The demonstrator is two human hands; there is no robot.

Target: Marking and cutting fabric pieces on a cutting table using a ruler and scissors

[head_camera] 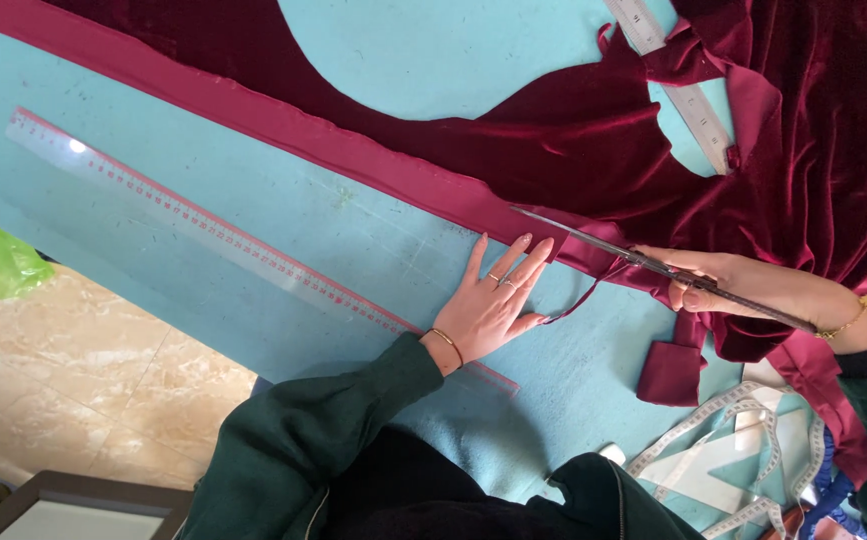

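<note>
Here, left hand [488, 305] spread flat on table [283, 210]; right hand [718, 280] grips scissors [643, 262] at velvet [593, 140].

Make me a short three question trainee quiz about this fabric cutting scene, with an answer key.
1. True or false: the left hand lies flat with fingers spread beside the velvet.
2. Which tool is in the right hand? A) pen B) scissors C) tape measure
3. What long clear tool lies on the blue table to the left of the left hand?

Key:
1. True
2. B
3. A ruler
</note>
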